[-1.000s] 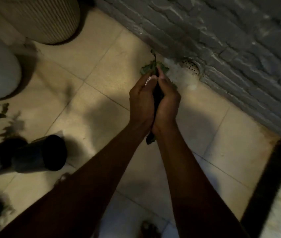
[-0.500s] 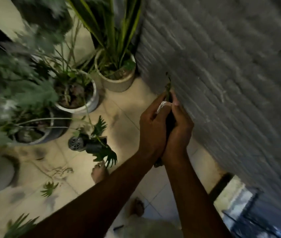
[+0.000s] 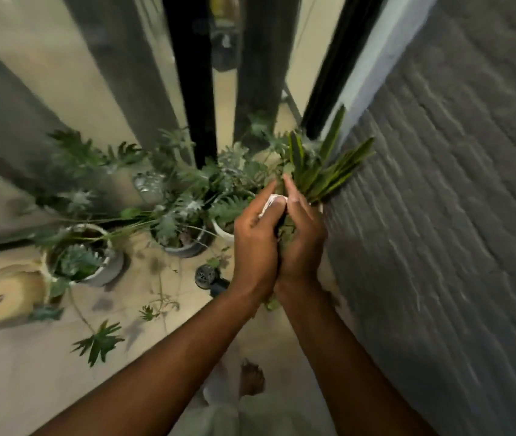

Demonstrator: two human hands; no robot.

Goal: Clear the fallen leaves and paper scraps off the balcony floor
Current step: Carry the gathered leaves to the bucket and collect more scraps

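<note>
My left hand (image 3: 255,243) and my right hand (image 3: 302,240) are cupped together in front of me, held up above the floor. Between the palms sits a bundle of green leaves (image 3: 286,226), and a white paper scrap (image 3: 271,203) pokes out at the fingertips. A bit of leaf sticks out below the wrists. On the tiled floor (image 3: 30,366) to the lower left lie a dark fallen leaf (image 3: 99,343) and a smaller sprig (image 3: 151,313). The picture is blurred by motion.
A grey brick wall (image 3: 439,231) runs along the right. Several potted plants (image 3: 184,212) crowd the floor ahead by glass doors with a black frame (image 3: 190,73). A tan basin (image 3: 8,297) lies at the left. A dark small object (image 3: 207,276) lies near the pots. My bare foot (image 3: 252,379) shows below.
The view has swung up from the floor drain by the wall to the plants and doors. Both hands stay pressed together round the leaves and paper, raised higher.
</note>
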